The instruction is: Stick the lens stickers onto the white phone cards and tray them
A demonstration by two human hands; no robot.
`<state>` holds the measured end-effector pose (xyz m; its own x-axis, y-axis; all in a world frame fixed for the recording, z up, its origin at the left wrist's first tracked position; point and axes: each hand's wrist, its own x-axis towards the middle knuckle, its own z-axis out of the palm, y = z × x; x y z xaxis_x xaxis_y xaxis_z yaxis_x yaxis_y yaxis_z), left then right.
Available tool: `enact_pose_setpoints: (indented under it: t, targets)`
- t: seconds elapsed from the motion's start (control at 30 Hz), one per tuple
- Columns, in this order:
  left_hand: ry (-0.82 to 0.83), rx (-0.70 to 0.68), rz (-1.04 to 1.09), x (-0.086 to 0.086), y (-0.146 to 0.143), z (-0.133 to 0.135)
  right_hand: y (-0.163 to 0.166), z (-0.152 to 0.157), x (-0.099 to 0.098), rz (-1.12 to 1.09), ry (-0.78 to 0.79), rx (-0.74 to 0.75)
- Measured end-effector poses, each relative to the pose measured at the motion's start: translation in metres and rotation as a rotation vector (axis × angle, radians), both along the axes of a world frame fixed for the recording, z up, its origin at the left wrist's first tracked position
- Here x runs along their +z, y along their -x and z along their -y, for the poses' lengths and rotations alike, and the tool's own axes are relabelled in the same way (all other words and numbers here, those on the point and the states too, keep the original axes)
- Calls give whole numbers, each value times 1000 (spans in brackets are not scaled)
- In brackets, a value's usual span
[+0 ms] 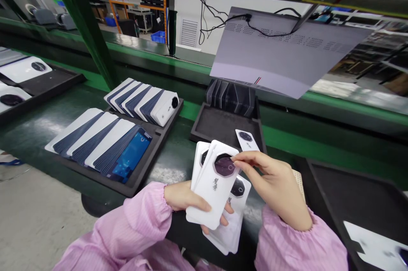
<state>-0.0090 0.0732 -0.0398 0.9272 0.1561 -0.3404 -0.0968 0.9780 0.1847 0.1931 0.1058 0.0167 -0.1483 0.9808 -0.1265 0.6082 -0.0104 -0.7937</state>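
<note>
White phone back covers, fanned in a small stack, are gripped by my left hand, its thumb on top and fingers underneath. Each visible cover has a dark camera window with a silvery rim; the top one carries dark lettering. At the right edge of that top window, the thumb and forefinger of my right hand are pinched together. Whether a thin film is between those fingertips is too small to tell. Below the held stack lie more white covers, partly hidden by it. Beyond my right hand another white cover lies at an angle.
To the left, a black tray holds rows of white and dark-blue covers. A black tray ahead holds dark panels under a tilted grey monitor-like panel. Another black tray with a white cover stands right. A green post rises left.
</note>
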Motion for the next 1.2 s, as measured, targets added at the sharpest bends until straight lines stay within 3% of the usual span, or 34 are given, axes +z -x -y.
enact_pose_setpoints:
  t: [0.4, 0.53, 0.63, 0.8, 0.87, 0.93, 1.07, 1.13, 1.2]
  targets:
    - [-60, 31, -4, 3, 2, -3, 7, 1, -10, 199, -121, 126]
    - [-147, -27, -43, 0, 4, 0, 8, -5, -23, 179, 86, 60]
    - [-151, -55, -54, -4, 3, 2, -3, -10, -27, 74, 201, -93]
    - [-138, 1, -18, 2, 5, -4, -48, -1, -4, -98, -38, -617]
    - [-142, 80, -29, 4, 8, -8, -65, 10, 3, -88, -45, -771]
    - [-146, 156, -41, 4, 11, -11, -72, 22, -1, -67, 84, -677]
    - [-143, 180, -43, 2, 14, -12, -54, 46, -46, 54, 330, -193]
    - [-157, 159, -42, 0, 14, -9, -40, 55, -71, 173, 283, -160]
    - [-178, 140, -43, -1, 12, -6, -30, 57, -83, 237, 197, -209]
